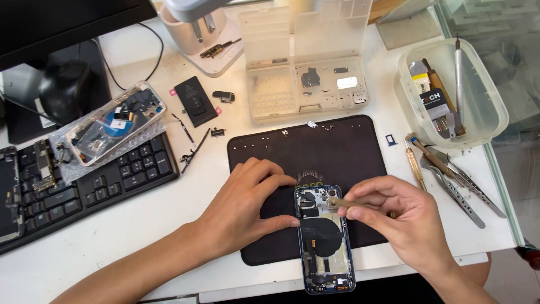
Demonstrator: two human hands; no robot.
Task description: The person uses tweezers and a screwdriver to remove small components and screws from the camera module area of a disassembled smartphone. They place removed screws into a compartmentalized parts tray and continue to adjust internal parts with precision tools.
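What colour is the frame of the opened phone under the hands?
Dark blue frame on the opened phone, clearest in the head view.

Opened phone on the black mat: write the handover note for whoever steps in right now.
Left hand: steadies the opened phone at its left edge.
Right hand: holds a brass-coloured screwdriver, tip at the phone's upper part.
Phone lies back-open on the black mat; loose screws along the mat's top edge.
Done: back off, internals exposed.
Left: coil and boards are still inside.
Spare tools lie right of the mat.
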